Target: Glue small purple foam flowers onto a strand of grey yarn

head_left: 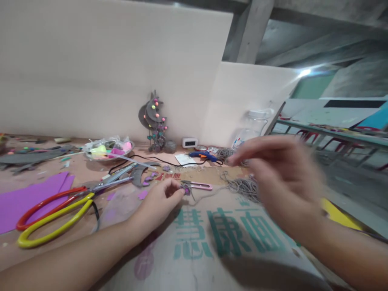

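Observation:
My left hand (165, 192) is closed in a pinch on a small purple piece wound with grey yarn (187, 189), low over the board with green printed characters. From this piece a strand of grey yarn trails right to a loose heap of grey yarn (245, 187). My right hand (279, 173) is raised at the right, above and in front of that heap. Motion smears its fingers, so I cannot make out what they hold. Just beyond my left fingertips lie small pink-handled snips (201, 186).
Large scissors (57, 218) with red and yellow handles lie at left, over purple sheets (36, 198). Behind are a bowl (109, 150) of coloured pieces, a grey moon ornament (155, 121), a white digital clock (190, 142), a blue glue gun (206, 156) and a clear jug (251, 127).

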### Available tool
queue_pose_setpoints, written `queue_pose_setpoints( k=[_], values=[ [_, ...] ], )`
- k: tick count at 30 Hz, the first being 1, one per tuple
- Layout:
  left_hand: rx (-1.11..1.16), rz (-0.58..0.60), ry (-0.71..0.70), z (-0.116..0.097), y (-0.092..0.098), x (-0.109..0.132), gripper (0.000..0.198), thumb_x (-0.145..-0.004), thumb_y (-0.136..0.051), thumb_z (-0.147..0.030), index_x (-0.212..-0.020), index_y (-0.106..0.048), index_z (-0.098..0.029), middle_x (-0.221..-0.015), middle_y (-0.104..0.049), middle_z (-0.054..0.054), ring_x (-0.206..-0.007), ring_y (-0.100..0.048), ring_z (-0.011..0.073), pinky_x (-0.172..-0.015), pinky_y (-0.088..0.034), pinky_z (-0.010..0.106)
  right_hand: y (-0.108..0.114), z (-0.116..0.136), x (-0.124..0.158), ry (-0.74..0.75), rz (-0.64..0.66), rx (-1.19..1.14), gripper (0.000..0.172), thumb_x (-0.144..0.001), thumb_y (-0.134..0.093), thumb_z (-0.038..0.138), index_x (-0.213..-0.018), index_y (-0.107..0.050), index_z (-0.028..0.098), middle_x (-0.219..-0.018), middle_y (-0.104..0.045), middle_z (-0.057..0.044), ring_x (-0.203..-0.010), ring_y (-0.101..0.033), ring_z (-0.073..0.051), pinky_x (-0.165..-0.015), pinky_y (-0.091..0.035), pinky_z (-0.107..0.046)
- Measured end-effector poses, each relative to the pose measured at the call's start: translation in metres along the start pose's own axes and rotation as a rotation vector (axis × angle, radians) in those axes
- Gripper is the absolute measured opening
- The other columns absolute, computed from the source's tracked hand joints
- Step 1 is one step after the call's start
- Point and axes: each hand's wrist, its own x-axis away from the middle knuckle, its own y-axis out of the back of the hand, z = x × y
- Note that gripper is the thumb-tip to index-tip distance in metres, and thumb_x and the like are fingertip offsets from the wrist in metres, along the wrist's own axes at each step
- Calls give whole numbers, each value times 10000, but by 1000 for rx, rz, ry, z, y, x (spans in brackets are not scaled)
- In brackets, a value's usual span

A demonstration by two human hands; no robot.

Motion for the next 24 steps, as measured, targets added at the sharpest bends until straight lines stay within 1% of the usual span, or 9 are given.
queue_pose_setpoints(
  k=[2, 3, 4, 6, 9, 12, 16, 19, 24],
  values=[
    [2, 14, -10, -3, 1, 1, 147, -803, -517, -305, -746, -529, -170, -671, -566, -10, -643, -533, 144, -596, -394, 243, -16, -20, 10, -89, 161, -21, 89, -894, -475, 214, -963, -530, 198, -870, -580, -23, -808, -567, -132, -736, -486, -280],
    [-5, 14, -7, -4, 2, 1, 145, -801, -519, -304, -748, -534, -170, -681, -572, -6, -654, -538, 148, -602, -398, 245, -24, -30, 16, -144, 258, -32, 85, -898, -462, 212, -953, -524, 193, -866, -578, -29, -807, -565, -136, -736, -481, -283],
    [-12, 11, 0, -5, 2, 1, 144, -799, -522, -303, -744, -535, -171, -677, -571, -7, -649, -537, 147, -599, -399, 245, -32, -39, 22, -177, 307, -18, 91, -902, -450, 215, -957, -519, 192, -871, -577, -32, -808, -563, -137, -735, -475, -282],
    [-22, 12, 11, -6, 3, 1, 140, -798, -522, -304, -748, -534, -174, -670, -568, -11, -636, -533, 145, -592, -401, 244, -43, -52, 34, -181, 365, 6, 100, -902, -445, 219, -965, -518, 193, -890, -587, -34, -829, -564, -138, -742, -467, -275],
    [-28, 10, 18, -7, 3, 1, 139, -799, -524, -308, -753, -529, -177, -663, -568, -14, -626, -531, 141, -595, -405, 246, -48, -58, 44, -162, 387, 46, 121, -896, -454, 234, -986, -522, 191, -922, -596, -38, -856, -563, -139, -760, -458, -274],
    [-41, 4, 16, -8, 3, 2, 152, -796, -529, -317, -739, -523, -176, -660, -566, -13, -628, -534, 141, -599, -407, 249, -47, -59, 45, -179, 388, 49, 140, -889, -469, 255, -997, -524, 185, -930, -599, -42, -854, -561, -142, -774, -455, -287],
    [-44, 15, 5, -9, 3, 1, 154, -792, -534, -315, -733, -527, -173, -663, -566, -11, -631, -537, 140, -599, -410, 248, -48, -62, 43, -291, 427, -16, 184, -891, -471, 295, -1025, -539, 188, -957, -620, -47, -871, -580, -148, -786, -469, -305],
    [-38, 19, 7, -10, 3, 1, 165, -791, -536, -327, -747, -539, -169, -664, -567, -10, -622, -531, 139, -587, -407, 244, -50, -63, 42, -363, 477, -96, 237, -890, -473, 316, -1073, -546, 186, -1000, -637, -59, -920, -598, -157, -833, -472, -329],
    [-40, 31, 3, -11, 3, 2, 180, -793, -547, -340, -756, -554, -164, -677, -591, -2, -620, -537, 138, -580, -405, 240, -51, -60, 40, -452, 517, -242, 342, -825, -573, 316, -1137, -531, 182, -1038, -639, -66, -950, -612, -163, -864, -476, -330]
  ],
)
